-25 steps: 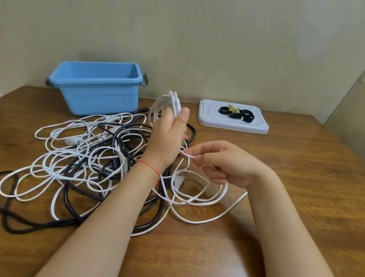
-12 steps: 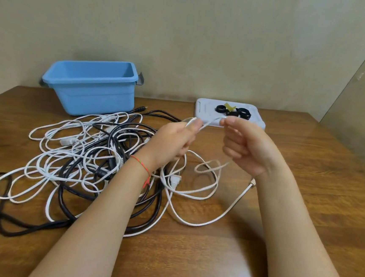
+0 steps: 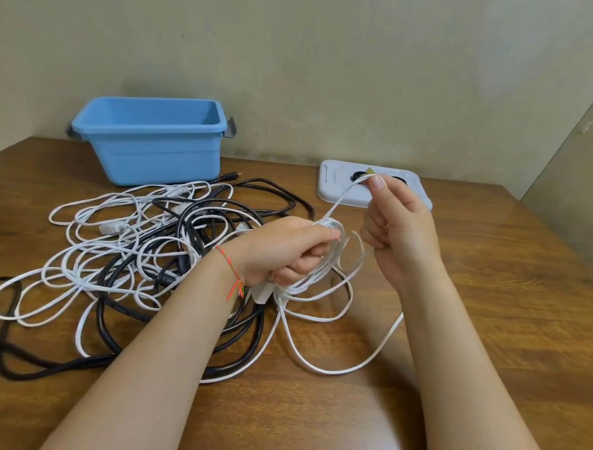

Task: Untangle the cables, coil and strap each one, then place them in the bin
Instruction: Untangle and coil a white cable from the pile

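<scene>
Left hand [image 3: 285, 249] grips coiled loops of the white cable [image 3: 325, 369]; right hand [image 3: 400, 230] pinches its strand, raised above the bench [image 3: 495, 314].

Plastic, cord and polished wood

The table [image 3: 495, 314] was brown wood with visible grain and a glossy, light-catching finish. The bin [image 3: 158, 151] looked like smooth blue plastic with a faint sheen, the lid [image 3: 334, 188] like pale matt plastic. The white cable [image 3: 315, 363] appeared flat and smooth-jacketed, the black cables [image 3: 243, 328] rounder, rubbery and dull. The wall [image 3: 337, 67] was matt, slightly mottled.
</scene>
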`<control>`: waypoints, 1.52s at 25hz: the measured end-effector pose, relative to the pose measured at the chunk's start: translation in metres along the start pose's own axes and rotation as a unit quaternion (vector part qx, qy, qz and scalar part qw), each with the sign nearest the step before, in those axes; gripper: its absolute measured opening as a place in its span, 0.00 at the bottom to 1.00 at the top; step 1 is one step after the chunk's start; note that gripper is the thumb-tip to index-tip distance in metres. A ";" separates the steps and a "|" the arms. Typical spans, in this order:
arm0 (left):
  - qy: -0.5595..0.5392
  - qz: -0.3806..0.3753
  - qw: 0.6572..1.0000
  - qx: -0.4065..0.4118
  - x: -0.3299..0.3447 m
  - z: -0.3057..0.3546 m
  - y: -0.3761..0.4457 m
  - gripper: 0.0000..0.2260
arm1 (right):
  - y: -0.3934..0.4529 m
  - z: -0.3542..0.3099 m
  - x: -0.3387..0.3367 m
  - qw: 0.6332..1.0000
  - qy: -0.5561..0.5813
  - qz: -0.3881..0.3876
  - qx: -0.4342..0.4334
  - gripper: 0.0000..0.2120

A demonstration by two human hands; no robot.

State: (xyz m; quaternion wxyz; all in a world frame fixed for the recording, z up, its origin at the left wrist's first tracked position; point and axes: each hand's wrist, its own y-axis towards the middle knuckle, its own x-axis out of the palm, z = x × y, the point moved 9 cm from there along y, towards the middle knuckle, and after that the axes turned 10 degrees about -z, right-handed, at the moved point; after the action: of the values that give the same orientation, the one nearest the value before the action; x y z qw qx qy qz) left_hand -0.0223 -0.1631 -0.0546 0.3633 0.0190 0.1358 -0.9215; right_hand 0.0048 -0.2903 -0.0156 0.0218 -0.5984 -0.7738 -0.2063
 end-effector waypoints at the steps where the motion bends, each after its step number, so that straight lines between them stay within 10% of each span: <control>1: -0.001 -0.008 1.000 -0.006 0.002 -0.001 0.001 0.19 | 0.000 -0.003 0.001 1.000 -0.006 0.001 -0.012 0.07; 6: -0.200 -0.041 0.976 0.081 -0.002 0.009 -0.002 0.21 | 0.000 0.011 -0.015 0.994 -0.074 0.035 0.069 0.02; 14: -0.544 0.153 0.757 0.328 -0.075 0.005 -0.025 0.22 | -0.009 0.039 0.007 0.909 -0.334 -0.098 0.228 0.08; 17: -0.455 0.234 0.786 0.346 -0.080 0.011 -0.034 0.20 | -0.017 0.039 0.024 0.842 -0.440 -0.190 0.248 0.08; 24: 0.133 0.354 0.901 0.213 -0.039 0.040 -0.025 0.15 | -0.032 0.049 0.070 0.840 -0.373 -0.324 0.226 0.15; 30: 0.267 0.360 0.883 0.137 -0.042 0.036 -0.022 0.19 | -0.016 0.021 0.056 0.862 -0.440 -0.209 0.139 0.03; 35: 0.351 0.398 0.846 0.056 -0.050 0.034 -0.030 0.17 | -0.005 0.033 0.028 0.713 -0.667 -0.126 0.176 0.05; 38: 0.348 0.404 0.846 0.015 -0.065 0.027 -0.034 0.18 | -0.001 0.012 -0.019 0.687 -0.702 0.041 0.182 0.08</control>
State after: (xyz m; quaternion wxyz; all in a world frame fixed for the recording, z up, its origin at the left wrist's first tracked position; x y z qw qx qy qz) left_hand 0.0044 -0.1027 -0.0116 0.6322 0.3974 0.2199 -0.6278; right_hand 0.0122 -0.3032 -0.0322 -0.4108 -0.5839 -0.5602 0.4199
